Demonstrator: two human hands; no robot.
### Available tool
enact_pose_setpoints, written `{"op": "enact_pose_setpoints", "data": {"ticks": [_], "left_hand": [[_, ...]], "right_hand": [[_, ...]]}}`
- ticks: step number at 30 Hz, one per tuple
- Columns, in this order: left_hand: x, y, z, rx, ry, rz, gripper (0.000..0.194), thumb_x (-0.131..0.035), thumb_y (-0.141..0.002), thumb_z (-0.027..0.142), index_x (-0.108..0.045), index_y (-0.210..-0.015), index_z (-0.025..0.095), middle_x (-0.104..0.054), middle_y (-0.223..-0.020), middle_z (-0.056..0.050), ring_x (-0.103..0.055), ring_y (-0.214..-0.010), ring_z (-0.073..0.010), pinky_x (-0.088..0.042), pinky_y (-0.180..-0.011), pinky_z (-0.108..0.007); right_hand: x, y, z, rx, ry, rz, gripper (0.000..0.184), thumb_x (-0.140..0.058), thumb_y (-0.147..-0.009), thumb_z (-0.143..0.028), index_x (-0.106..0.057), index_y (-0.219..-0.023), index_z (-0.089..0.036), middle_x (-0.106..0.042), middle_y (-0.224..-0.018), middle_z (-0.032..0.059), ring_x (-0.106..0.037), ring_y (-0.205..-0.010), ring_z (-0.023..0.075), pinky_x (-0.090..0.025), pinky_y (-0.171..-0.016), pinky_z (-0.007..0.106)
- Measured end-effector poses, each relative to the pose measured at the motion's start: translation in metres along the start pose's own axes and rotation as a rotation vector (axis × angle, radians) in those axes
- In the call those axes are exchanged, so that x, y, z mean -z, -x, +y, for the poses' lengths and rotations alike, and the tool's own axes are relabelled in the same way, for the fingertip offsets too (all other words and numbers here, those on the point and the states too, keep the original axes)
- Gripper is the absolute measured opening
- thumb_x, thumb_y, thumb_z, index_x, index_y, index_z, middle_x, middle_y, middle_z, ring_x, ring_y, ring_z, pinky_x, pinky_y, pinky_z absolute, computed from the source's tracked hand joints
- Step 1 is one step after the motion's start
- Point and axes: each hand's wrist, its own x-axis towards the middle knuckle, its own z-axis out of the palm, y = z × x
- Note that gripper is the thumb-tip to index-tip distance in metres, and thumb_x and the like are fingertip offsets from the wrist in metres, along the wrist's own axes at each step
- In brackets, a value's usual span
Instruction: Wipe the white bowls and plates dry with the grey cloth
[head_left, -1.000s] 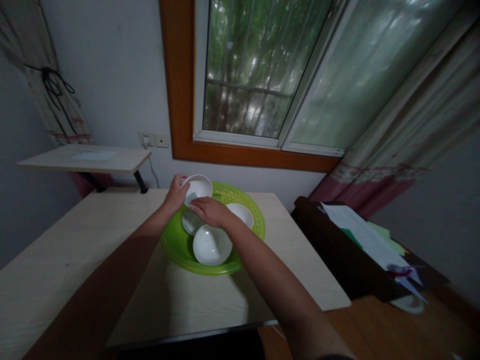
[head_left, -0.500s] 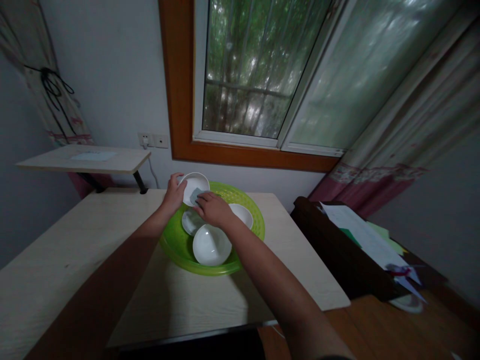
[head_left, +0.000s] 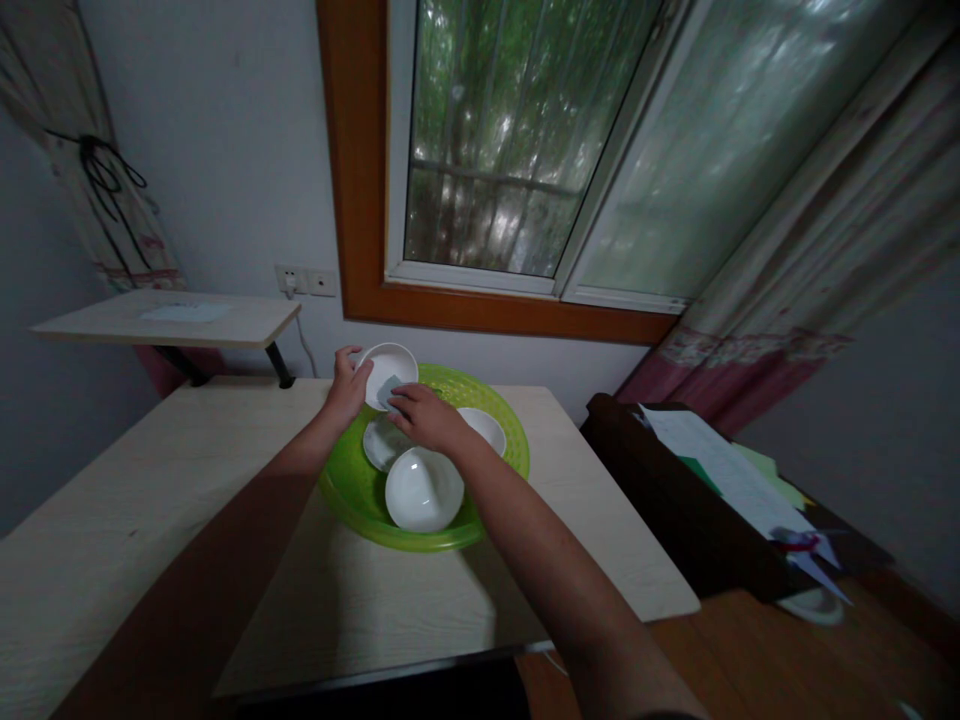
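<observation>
My left hand [head_left: 349,387] grips a white bowl [head_left: 388,362] by its left rim, tilted so its inside faces me. In my right hand [head_left: 426,415] is a small grey-green cloth [head_left: 388,390], pressed against the inside of that bowl. Below both hands stands a green plastic basin [head_left: 349,505]. Inside it lie a large white bowl [head_left: 424,490] at the front, another white bowl [head_left: 484,430] at the right, partly behind my right wrist, and a white dish [head_left: 383,445] at the left, partly covered by my right hand.
The basin rests on a pale wooden table [head_left: 592,520]. A raised shelf [head_left: 180,320] with a paper on it stands at the back left. Right of the table is a dark cabinet [head_left: 637,465] with papers [head_left: 720,480] on top. A window [head_left: 510,150] is behind.
Almost nothing differs. The held bowl and both hands have shifted only very slightly; the grip on bowl and cloth is the same.
</observation>
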Motion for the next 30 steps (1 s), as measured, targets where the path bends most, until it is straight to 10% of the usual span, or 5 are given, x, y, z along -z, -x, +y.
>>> {"op": "enact_pose_setpoints", "data": {"ticks": [7,30], "left_hand": [[-0.001,-0.003,-0.001,0.084,0.091,-0.046,0.039,-0.054,-0.082,0.039,-0.04,-0.116,0.024,-0.046,-0.084,0.001,-0.052,-0.074,-0.0172,-0.043,-0.071,-0.031],[-0.001,0.001,0.009,0.131,0.146,-0.113,0.033,-0.053,-0.081,0.039,-0.041,-0.109,0.025,-0.05,-0.092,-0.001,-0.056,-0.082,-0.0186,-0.046,-0.073,-0.033]], "right_hand": [[0.017,0.004,0.0,-0.177,0.182,0.156,0.034,-0.061,-0.09,-0.026,-0.066,-0.124,-0.018,-0.038,-0.156,0.0099,-0.034,-0.137,0.0317,-0.035,-0.114,0.049],[0.009,-0.002,0.025,-0.575,-0.104,0.447,0.025,-0.063,-0.089,-0.043,-0.067,-0.095,-0.018,-0.055,-0.111,0.0116,-0.051,-0.11,0.0263,-0.04,-0.101,0.043]]}}
